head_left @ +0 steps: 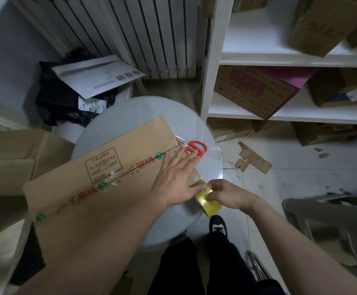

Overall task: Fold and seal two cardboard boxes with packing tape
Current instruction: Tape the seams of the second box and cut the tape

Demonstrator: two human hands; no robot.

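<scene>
While the box (109,158) rests on the round counter (173,111) with its flaps shut and its left end sticking out past the edge, the left hand (175,177) lies open on the right end of the top, with its fingers straight and pressing down beside the seam. The right hand (226,195) is just beside it at the near right edge of the counter, with its fingers curled round the tape (212,206), a yellowish roll. A shiny clear strip seems to run along the seam, but I cannot tell where it ends. The red scissors (196,147) lie on the counter just past the left fingertips, and I cannot tell if they touch. I think the box is light and mostly stiff, but it will bend at the folds and the flaps may pop up. It may also slide on the smooth counter, so a flat hand on top near the seam looks like the best way to hold it down. To lift it, take it by two sides. The tape is thin and very sticky. It can crease or stick to itself, so hold the roll round its ring and pull the strip tight. Pick up the scissors by the red handles.
</scene>
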